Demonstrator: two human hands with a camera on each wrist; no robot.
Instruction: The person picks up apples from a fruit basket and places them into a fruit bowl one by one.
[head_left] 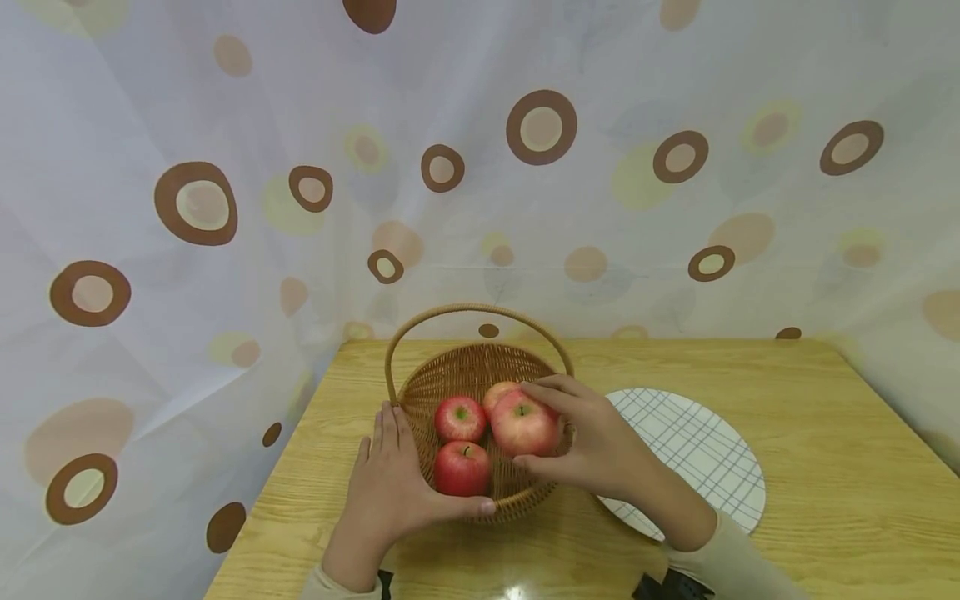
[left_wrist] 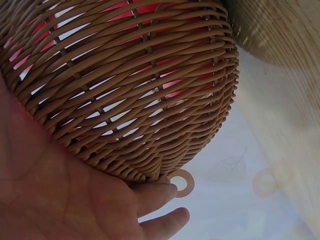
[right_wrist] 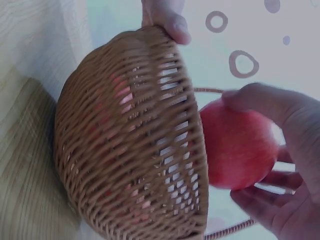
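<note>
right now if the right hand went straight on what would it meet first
The right hand would probably bring its held apple against the other apples in the basket; depth leaves which one unclear.

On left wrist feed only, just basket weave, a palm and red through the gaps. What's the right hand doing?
Observer: Right hand grips an apple.
Operator: Is that apple down inside the basket?
Observer: No, right wrist view shows it mostly above the rim.
Operator: How many others inside?
Observer: Head view shows three others, one partly hidden behind the held one.
</note>
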